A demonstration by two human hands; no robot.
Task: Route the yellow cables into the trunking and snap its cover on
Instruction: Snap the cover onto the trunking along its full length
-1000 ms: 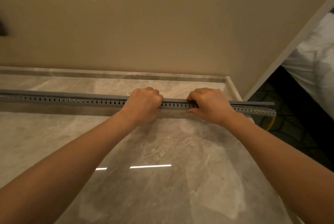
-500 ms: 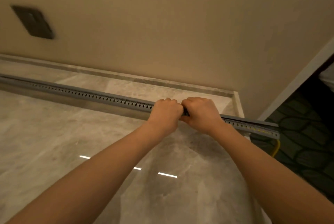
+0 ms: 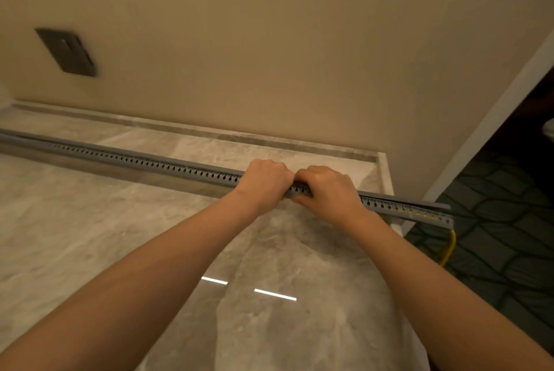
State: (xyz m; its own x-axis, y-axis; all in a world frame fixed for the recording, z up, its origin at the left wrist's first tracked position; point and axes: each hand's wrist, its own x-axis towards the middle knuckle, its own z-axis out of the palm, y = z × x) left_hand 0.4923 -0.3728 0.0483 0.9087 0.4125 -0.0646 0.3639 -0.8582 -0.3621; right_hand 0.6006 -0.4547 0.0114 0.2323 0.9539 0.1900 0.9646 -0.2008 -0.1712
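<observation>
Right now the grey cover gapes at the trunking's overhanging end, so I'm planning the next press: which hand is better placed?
Probably the right hand. It grips the grey slotted plastic trunking on the side nearer that gaping end, where the yellow cable hangs; the left hand sits farther along.

Readable text: none anywhere in view.
Trunking (image 3: 150, 162): plain grey on the bench, with a row of slots along its near side; no print, brand or number can be made out.
Wall plate (image 3: 67, 52): dark and blurred, far left on the wall; any marking on it is too small to tell.
</observation>
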